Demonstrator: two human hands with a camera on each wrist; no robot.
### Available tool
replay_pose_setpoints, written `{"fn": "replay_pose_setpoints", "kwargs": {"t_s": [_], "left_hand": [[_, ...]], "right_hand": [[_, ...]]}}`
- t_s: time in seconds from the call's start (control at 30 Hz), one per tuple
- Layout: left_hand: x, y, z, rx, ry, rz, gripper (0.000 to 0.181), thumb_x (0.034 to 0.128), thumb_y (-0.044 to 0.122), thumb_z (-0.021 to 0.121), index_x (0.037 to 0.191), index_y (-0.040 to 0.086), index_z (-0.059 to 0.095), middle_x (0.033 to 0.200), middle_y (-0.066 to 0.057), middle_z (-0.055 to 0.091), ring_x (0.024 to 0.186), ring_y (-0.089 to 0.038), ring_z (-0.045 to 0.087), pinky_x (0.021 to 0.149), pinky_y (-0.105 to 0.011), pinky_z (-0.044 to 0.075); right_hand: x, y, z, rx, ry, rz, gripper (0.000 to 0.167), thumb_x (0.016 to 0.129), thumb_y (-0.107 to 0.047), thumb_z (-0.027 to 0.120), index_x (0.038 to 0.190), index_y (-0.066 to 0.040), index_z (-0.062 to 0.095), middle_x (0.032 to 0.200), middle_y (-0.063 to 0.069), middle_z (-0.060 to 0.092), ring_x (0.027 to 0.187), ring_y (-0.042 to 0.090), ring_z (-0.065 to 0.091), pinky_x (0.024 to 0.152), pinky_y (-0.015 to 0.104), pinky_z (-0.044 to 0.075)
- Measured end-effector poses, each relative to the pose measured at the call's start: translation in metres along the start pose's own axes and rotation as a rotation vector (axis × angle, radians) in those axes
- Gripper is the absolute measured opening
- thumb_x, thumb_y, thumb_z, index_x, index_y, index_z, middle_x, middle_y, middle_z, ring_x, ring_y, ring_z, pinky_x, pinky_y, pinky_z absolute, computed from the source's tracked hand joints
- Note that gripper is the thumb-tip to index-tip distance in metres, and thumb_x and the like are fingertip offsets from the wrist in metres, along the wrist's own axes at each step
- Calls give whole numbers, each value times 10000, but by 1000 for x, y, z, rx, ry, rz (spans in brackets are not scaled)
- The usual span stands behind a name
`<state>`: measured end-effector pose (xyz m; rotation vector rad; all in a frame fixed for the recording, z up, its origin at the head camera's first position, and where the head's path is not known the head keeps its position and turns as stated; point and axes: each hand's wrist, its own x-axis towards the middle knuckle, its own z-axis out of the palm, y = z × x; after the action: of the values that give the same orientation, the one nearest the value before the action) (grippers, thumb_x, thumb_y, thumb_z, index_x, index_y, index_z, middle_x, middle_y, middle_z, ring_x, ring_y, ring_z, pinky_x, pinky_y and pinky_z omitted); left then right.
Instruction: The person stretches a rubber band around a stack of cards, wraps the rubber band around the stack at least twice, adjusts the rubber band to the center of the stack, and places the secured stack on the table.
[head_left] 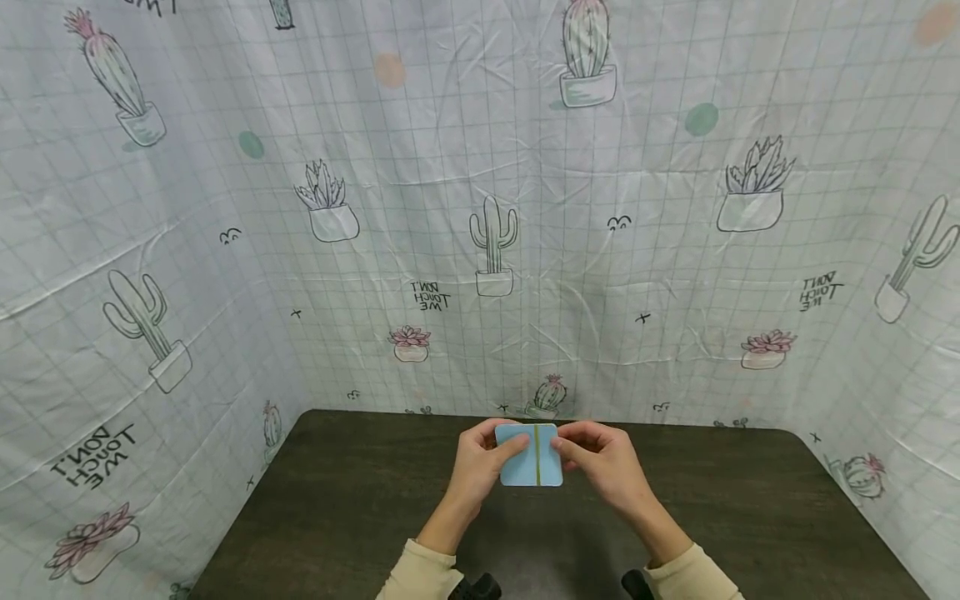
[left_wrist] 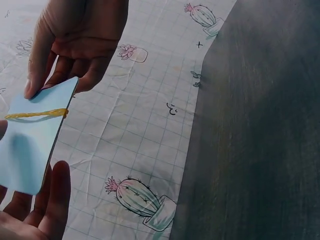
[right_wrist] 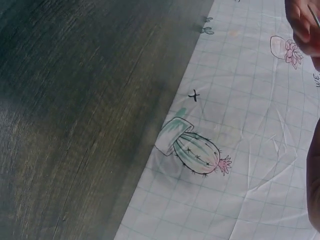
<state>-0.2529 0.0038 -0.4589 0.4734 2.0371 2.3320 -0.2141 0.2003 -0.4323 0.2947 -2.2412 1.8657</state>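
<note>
A thin light-blue card or card stack [head_left: 517, 471] with rounded corners is held up above the dark table, a yellow band [head_left: 537, 457] running across it. My left hand [head_left: 474, 465] pinches its left side, thumb on the near face and fingers behind. On the right edge, my right hand [head_left: 609, 467] pinches it beside the band. The left wrist view shows the blue face [left_wrist: 25, 145] tilted, with the band [left_wrist: 35, 115] stretched flat over it. Only part of a hand [right_wrist: 300, 25] shows in the right wrist view, where the card's face is hidden.
A dark wood-grain table [head_left: 360, 500] lies under both hands. Behind it and along both sides hangs a white gridded cloth [head_left: 450, 150] printed with cacti. Black straps or devices [head_left: 480, 587] sit at the wrists near the beige sleeves [head_left: 423, 571].
</note>
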Motion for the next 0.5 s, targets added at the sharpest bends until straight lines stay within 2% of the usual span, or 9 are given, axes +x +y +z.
{"fn": "replay_pose_setpoints", "kwargs": {"t_s": [0.2,0.3,0.5], "left_hand": [[5,3,1,18,-55,13,205,897,206,784,1029,49,778,1016,-80,718,779,-178,657,632,-294,555],[6,3,2,27,-83,8,213,908,213,772,1030,39,779,1026,-68,717,795,-190,660,636,-315,561],[8,4,6,62,-91,30,184,932,178,739,997,7,755,982,-28,700,802,-174,621,628,-308,540]], "right_hand": [[-3,2,3,-13,-60,-7,194,922,-115,740,1046,34,735,927,158,721,752,192,686,657,336,578],[-4,3,3,-12,-73,-10,179,923,-117,738,1031,26,736,870,146,711,695,184,652,606,332,555],[-3,4,3,10,-72,-17,158,923,-116,740,994,24,733,759,127,667,610,166,595,553,333,535]]}}
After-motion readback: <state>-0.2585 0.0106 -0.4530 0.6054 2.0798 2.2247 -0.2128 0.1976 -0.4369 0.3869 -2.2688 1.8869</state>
